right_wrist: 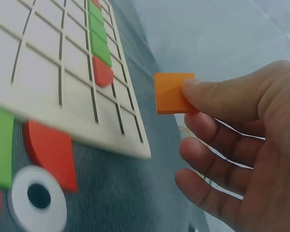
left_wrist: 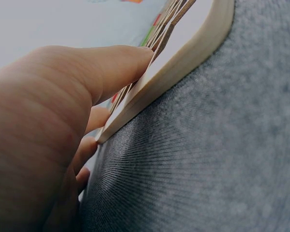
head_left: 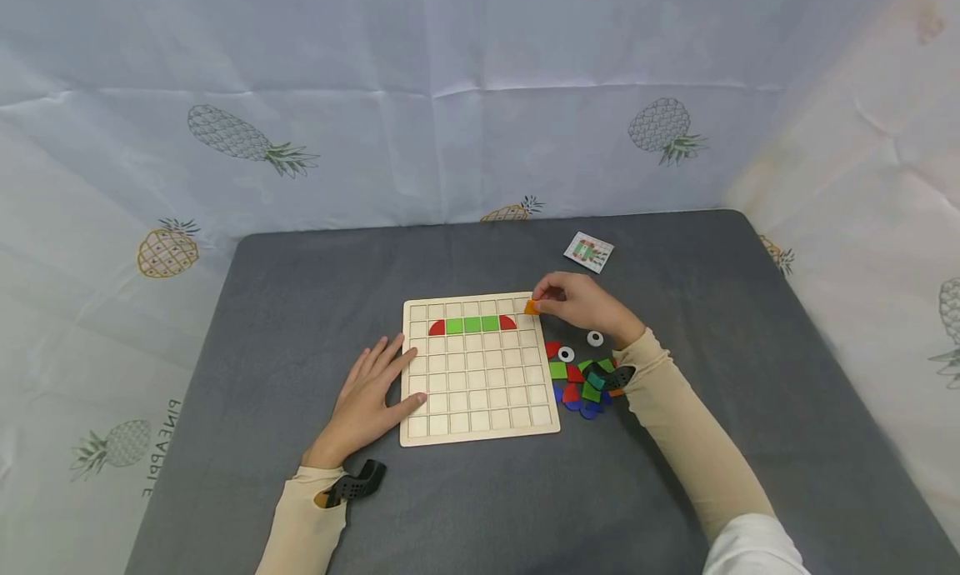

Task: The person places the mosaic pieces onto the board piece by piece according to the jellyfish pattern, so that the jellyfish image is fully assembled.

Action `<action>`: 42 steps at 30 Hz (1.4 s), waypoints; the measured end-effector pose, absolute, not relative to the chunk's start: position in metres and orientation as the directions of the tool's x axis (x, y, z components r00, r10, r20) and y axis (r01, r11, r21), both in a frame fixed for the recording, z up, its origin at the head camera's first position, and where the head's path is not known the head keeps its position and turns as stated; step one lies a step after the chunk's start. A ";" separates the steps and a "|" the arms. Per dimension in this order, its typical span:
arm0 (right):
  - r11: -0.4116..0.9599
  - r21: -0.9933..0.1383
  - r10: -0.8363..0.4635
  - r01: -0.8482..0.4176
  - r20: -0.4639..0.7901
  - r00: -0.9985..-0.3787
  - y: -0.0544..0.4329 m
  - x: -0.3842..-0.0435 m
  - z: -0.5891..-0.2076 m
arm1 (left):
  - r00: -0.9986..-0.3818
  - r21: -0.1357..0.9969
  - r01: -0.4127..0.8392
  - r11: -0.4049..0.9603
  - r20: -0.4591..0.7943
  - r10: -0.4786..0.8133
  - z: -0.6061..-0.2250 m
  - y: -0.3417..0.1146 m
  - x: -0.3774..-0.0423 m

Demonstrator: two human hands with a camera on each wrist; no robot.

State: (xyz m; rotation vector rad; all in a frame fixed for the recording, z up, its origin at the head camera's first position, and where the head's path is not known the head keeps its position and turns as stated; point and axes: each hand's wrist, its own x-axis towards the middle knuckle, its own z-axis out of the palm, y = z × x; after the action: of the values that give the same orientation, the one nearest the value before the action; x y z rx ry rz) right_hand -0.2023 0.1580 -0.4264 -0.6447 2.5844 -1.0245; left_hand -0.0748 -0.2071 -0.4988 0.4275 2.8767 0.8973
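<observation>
A wooden grid board lies on the table. Across its second row from the far edge runs a line of tiles: several green squares with a red quarter-round tile at the left end and another at the right. My right hand pinches an orange square tile between thumb and index finger, above the board's far right corner. Along the board's left edge rests my left hand, fingers spread and fairly straight, its thumb on the rim.
Right of the board is a pile of loose tiles in red, green and blue, partly hidden by the right wrist's strap. Two white ring-like eye pieces lie by it. A small pattern card sits farther back. Patterned cloth hangs behind the grey table.
</observation>
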 end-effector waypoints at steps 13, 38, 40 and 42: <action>0.625 -0.722 -0.543 -0.298 -0.127 -0.830 0.131 -0.205 -0.427 | -0.955 0.567 0.238 0.788 -0.012 0.297 -0.497 -0.206 -0.077; 0.693 -0.643 -0.575 -0.324 -0.223 -0.787 0.118 -0.192 -0.446 | -0.955 0.569 0.235 0.788 -0.017 0.297 -0.496 -0.207 -0.076; 0.699 -0.635 -0.570 -0.328 -0.218 -0.792 0.117 -0.191 -0.447 | -0.954 0.570 0.236 0.787 -0.017 0.298 -0.496 -0.207 -0.075; 0.702 -0.628 -0.570 -0.336 -0.212 -0.794 0.116 -0.191 -0.448 | -0.954 0.569 0.237 0.788 -0.016 0.298 -0.497 -0.207 -0.075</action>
State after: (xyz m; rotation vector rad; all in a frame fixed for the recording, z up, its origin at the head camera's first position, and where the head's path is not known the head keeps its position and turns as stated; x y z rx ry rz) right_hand -0.1907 0.1158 -0.4478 -0.7029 2.5184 -0.8187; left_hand -0.0752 -0.2075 -0.4966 0.4309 2.8703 0.8926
